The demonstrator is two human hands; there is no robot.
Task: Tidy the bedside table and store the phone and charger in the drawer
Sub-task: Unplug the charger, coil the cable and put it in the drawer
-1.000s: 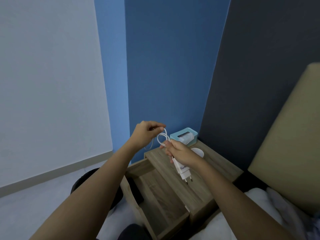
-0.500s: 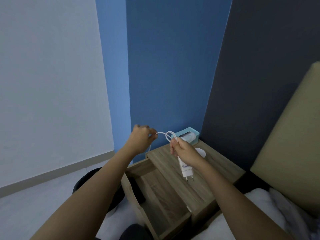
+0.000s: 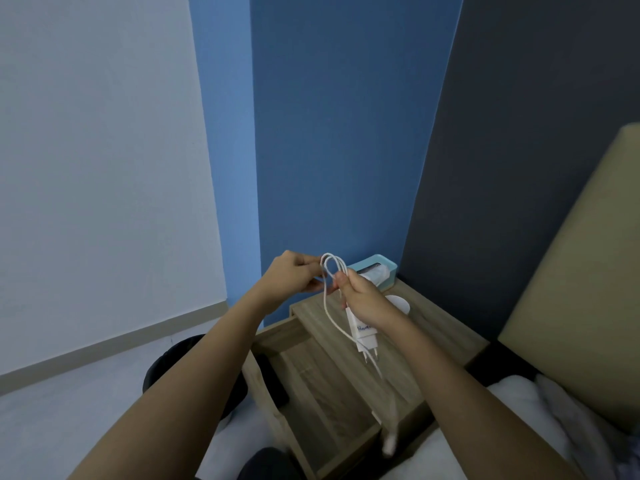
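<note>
Wooden bench [image 3: 446,327] against the blue wall, its drawer [image 3: 322,403] pulled open below the hands, a teal tissue box [image 3: 377,270] and a white cup [image 3: 401,303] on top. Right hand [image 3: 363,299] clenched round the white charger [image 3: 362,336], plug pins pointing down over the bench. Left hand [image 3: 294,273] pinching the looped white cable [image 3: 332,268], loose end dangling, blurred, over the drawer.

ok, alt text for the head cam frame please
Two bare hands coil a white cable above a wooden bedside table: the left hand pinches the loops, the right hand grips cable and white charger plug. The drawer below is open; a teal tissue box sits at the back.
</note>
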